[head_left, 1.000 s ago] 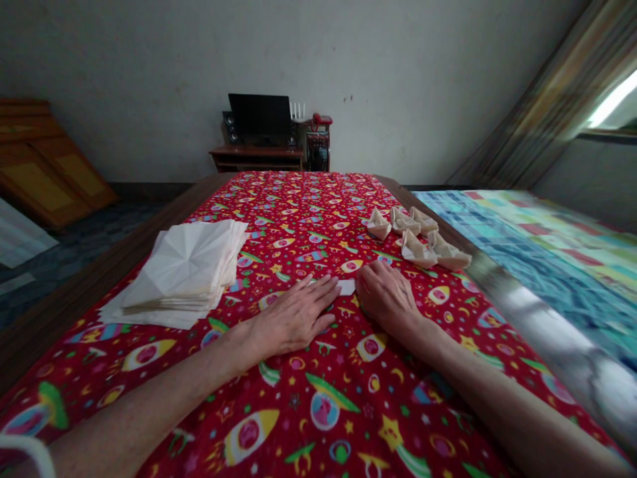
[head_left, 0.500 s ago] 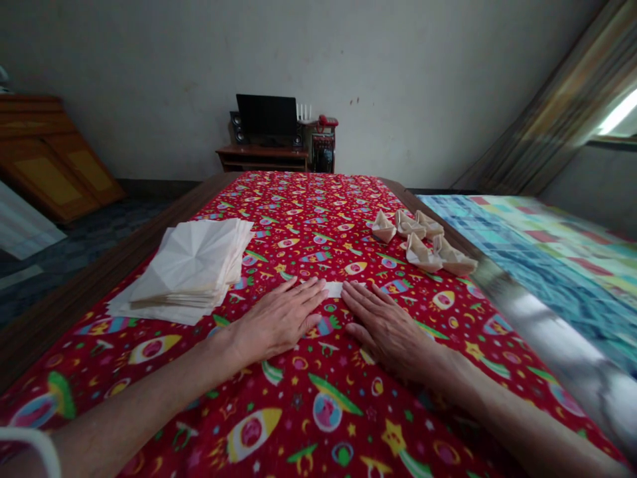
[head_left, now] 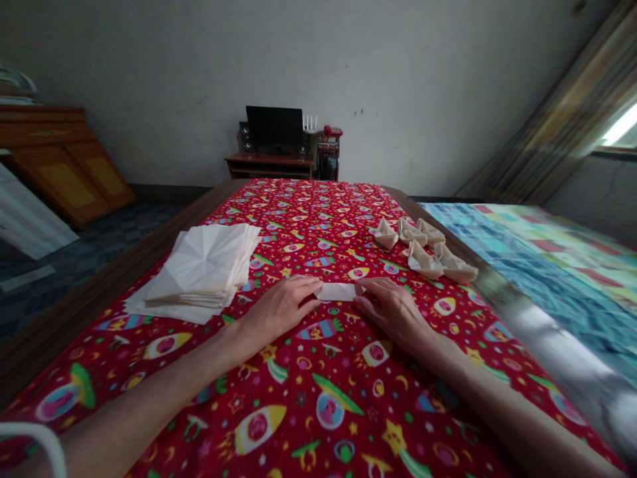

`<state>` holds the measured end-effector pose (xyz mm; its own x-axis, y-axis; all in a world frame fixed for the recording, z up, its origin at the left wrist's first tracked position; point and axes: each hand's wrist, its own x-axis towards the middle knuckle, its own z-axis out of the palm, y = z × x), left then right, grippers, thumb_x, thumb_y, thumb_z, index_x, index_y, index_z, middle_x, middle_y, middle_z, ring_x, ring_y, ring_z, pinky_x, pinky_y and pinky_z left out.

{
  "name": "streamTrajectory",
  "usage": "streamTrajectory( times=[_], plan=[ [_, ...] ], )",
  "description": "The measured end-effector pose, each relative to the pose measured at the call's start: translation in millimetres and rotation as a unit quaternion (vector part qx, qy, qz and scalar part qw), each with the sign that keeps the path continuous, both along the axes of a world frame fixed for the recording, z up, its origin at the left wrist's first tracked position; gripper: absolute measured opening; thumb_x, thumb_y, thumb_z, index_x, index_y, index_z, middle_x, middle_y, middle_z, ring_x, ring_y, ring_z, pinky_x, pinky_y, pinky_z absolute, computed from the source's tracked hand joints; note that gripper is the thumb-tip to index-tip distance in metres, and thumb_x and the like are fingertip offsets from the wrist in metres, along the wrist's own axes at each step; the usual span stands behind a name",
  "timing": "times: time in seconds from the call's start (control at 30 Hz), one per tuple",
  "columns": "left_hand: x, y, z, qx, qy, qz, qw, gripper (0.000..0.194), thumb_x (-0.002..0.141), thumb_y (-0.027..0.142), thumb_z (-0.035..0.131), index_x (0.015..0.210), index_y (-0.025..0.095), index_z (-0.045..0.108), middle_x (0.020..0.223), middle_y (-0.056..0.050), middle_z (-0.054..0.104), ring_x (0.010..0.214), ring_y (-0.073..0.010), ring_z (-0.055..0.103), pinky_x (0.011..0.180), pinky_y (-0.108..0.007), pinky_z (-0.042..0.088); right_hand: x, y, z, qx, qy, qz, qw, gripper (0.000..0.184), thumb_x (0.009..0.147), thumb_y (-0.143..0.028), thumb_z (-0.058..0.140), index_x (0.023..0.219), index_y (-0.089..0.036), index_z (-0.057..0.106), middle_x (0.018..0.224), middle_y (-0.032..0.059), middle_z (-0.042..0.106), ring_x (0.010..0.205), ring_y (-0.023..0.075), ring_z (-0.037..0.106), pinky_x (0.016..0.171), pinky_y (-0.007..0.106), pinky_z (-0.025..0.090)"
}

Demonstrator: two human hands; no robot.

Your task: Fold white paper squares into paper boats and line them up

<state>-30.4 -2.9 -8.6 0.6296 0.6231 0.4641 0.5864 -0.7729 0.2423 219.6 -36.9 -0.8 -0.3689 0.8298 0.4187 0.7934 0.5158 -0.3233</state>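
A small strip of folded white paper (head_left: 337,292) lies crosswise on the red patterned cloth, between my two hands. My left hand (head_left: 291,297) grips its left end, thumb at the near edge and fingers over the far side. At the right end, my right hand (head_left: 391,302) pinches the paper in the same way. The middle of the strip shows bare, while both tips are hidden under my fingers. To the left sits a stack of creased white paper sheets (head_left: 199,265). Several folded paper boat shapes (head_left: 423,259) stand in a group at the right.
The red cloth (head_left: 308,219) covers a long table with a dark wooden edge (head_left: 164,219). Beyond its far end are a monitor (head_left: 275,126) and speakers on a small desk (head_left: 269,164). A bed with a patchwork cover (head_left: 537,259) adjoins the right side.
My hands were lying flat with fingers stretched over the paper; now the fingers are bent and hold its ends. More of the strip shows between them. The view has shifted slightly.
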Motion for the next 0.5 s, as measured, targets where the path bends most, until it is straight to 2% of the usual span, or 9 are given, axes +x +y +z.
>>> streamTrajectory(
  times=[0.1,0.23,0.3,0.37,0.43,0.5],
  plan=[
    [5.8,4.6,0.7,-0.015,-0.025,0.011,1.0,0.037,0.084,0.019,0.058,0.121,0.014,0.058,0.122,-0.012,0.062,0.115,-0.0214,0.056,0.099,-0.038,0.046,-3.7,7.0,1.6,-0.007,0.045,-0.035,0.998,0.028,0.086,-0.029,0.054,0.11,-0.017,0.061,0.097,0.0091,0.068,0.087,0.0194,0.063,0.076,0.03,0.046],
    [9.4,7.7,5.1,-0.041,-0.052,0.038,0.997,0.041,0.081,0.016,0.058,0.122,0.015,0.056,0.125,-0.012,0.059,0.117,-0.0224,0.055,0.101,-0.041,0.044,-7.5,9.1,5.8,-0.061,0.068,-0.029,0.995,0.01,0.082,-0.025,0.056,0.082,-0.019,0.063,0.075,0.0008,0.066,0.067,0.0138,0.059,0.06,0.023,0.041],
    [9.6,8.0,6.5,-0.041,-0.08,0.07,0.994,0.042,0.081,0.016,0.059,0.123,0.015,0.055,0.124,-0.012,0.059,0.116,-0.023,0.055,0.101,-0.041,0.044,-7.7,6.3,7.1,-0.066,0.096,-0.028,0.993,0.011,0.083,-0.027,0.056,0.078,-0.019,0.061,0.069,-0.0011,0.063,0.061,0.0118,0.055,0.056,0.022,0.038],
    [9.9,7.0,5.9,-0.059,-0.127,0.112,0.984,0.038,0.081,0.02,0.058,0.118,0.015,0.056,0.116,-0.012,0.062,0.107,-0.0228,0.06,0.094,-0.039,0.049,-7.4,2.2,7.1,-0.05,0.122,-0.033,0.991,0.012,0.084,-0.028,0.056,0.078,-0.019,0.06,0.067,-0.0017,0.061,0.058,0.0107,0.052,0.055,0.021,0.037],
    [11.1,4.6,3.8,-0.132,-0.191,0.138,0.963,0.033,0.083,0.028,0.057,0.112,0.014,0.055,0.105,-0.011,0.064,0.092,-0.0207,0.064,0.081,-0.036,0.054,-7.6,-2.0,6.2,-0.023,0.13,-0.029,0.991,0.011,0.085,-0.027,0.055,0.078,-0.018,0.058,0.068,-0.0013,0.059,0.058,0.0104,0.051,0.056,0.021,0.037],
    [14.1,0.4,2.2,-0.233,-0.244,0.122,0.933,0.034,0.085,0.038,0.054,0.109,0.014,0.052,0.099,-0.009,0.064,0.085,-0.0188,0.066,0.074,-0.032,0.055,-9.4,-5.9,4.9,0.018,0.114,-0.016,0.993,0.011,0.086,-0.024,0.053,0.078,-0.018,0.056,0.069,-0.0002,0.058,0.059,0.0106,0.051,0.057,0.021,0.038]
  ],
)
